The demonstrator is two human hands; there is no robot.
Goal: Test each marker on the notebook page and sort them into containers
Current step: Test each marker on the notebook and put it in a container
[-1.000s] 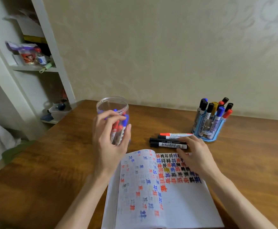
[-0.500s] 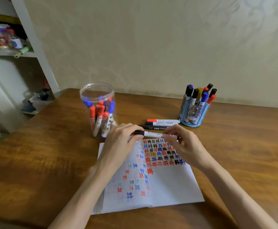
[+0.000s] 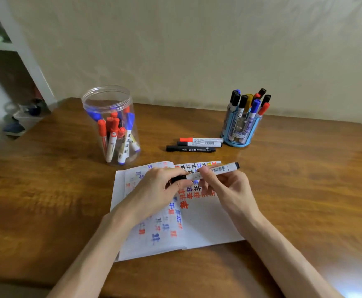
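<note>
Beyond the grip and off to its left, a clear plastic jar (image 3: 108, 97) is standing open on the wooden table (image 3: 305, 190), holding a loose bunch of markers (image 3: 113, 136) with red and blue caps, most of them pointing cap-up and leaning on one another. Beyond the grip and to its right, a blue pen holder (image 3: 240, 134) is carrying upright pens (image 3: 243, 104) with black, blue, red and yellow caps. Between the two containers, just past the grip, three markers are lying side by side: a red-capped one (image 3: 201, 139) farthest away, a black-capped white one (image 3: 199, 144) in the middle, and an all-black one (image 3: 190, 149) nearest.

Both hands are holding a single marker (image 3: 214, 170) above the open notebook (image 3: 208, 222). The left hand (image 3: 160, 190) is pinching its black cap end with curled fingers, and the right hand (image 3: 227, 188) is wrapping around the white barrel with the thumb on top. The marker is lying nearly level, its far end tilting slightly up to the right. Its barrel is showing a printed barcode, and a black tip end is sticking out past the right hand. Under the grip, the page is showing rows of red, blue and black test marks.
</note>
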